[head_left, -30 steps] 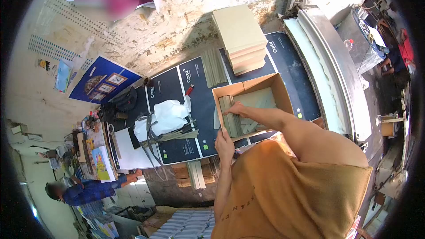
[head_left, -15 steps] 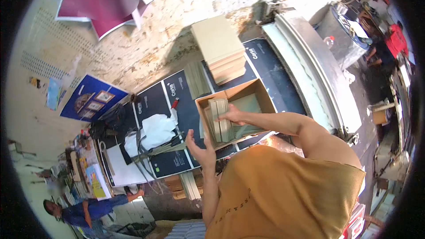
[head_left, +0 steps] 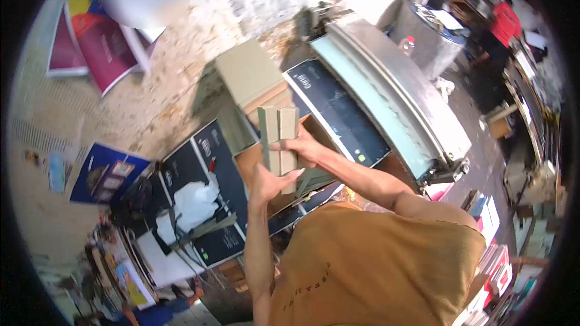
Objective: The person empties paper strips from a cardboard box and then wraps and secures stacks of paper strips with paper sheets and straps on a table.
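Right now, both hands meet on a bundle of greyboard strips (head_left: pixel 287 122), held in the air over an open cardboard carton (head_left: pixel 319 133). The left hand (head_left: pixel 266 181) supports the lower left part of the bundle, its thumb stretched across the front face; its other fingers are mostly hidden behind the strips, so how far they curl cannot be told. The right hand (head_left: pixel 305 148) comes from the right side, fingers part-bent and closed round the strips, with fingertips reaching across the front. The strips stand roughly lengthwise together, one at the left edge tilted slightly away from the others.

More pieces lie inside the carton, below the right hand. Just beyond the carton stands a tall stack of greyboard sheets (head_left: pixel 249 75), with another bundle of long strips (head_left: pixel 233 128) beside it on the left. The worktable is covered with dark printed sheets (head_left: pixel 341 108); on its left part rests a crumpled white plastic bag (head_left: pixel 196 202), near a small red object (head_left: pixel 212 164). To the right runs a long metal machine (head_left: pixel 396 87).
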`<state>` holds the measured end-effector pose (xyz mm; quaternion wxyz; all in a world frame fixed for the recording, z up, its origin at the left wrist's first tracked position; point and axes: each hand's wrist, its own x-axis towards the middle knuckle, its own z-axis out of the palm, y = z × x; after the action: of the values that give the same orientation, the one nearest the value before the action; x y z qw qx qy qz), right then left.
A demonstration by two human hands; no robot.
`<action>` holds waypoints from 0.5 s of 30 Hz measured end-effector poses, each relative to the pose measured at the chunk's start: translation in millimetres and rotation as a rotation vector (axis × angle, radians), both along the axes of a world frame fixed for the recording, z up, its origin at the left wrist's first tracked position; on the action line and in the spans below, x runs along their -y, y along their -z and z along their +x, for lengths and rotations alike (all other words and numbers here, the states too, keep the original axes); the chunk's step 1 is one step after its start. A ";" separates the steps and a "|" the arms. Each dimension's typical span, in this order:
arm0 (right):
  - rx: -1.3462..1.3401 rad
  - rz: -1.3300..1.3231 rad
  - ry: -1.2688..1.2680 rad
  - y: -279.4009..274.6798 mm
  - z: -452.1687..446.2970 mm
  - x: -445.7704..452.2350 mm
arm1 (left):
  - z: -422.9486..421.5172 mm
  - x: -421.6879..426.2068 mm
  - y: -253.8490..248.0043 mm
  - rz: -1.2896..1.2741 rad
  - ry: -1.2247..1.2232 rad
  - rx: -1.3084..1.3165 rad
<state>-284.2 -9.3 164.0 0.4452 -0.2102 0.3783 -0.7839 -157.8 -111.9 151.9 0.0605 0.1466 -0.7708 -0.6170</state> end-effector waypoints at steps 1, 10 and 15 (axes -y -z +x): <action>0.004 0.013 0.108 -0.1 -0.1 -2.7 | -8.9 -2.8 -7.8 -0.011 0.022 0.029; 0.071 0.029 0.238 -7.6 7.8 -47.9 | -10.7 -51.8 -26.3 -0.096 -0.024 0.019; 0.004 -0.023 0.129 -22.7 50.2 -40.9 | 42.0 -50.4 -40.5 -0.087 -0.123 -0.054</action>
<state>-233.9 31.7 186.7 0.3919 -0.1888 0.3813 -0.8157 -115.8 -61.5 192.4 0.1253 0.1741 -0.7845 -0.5818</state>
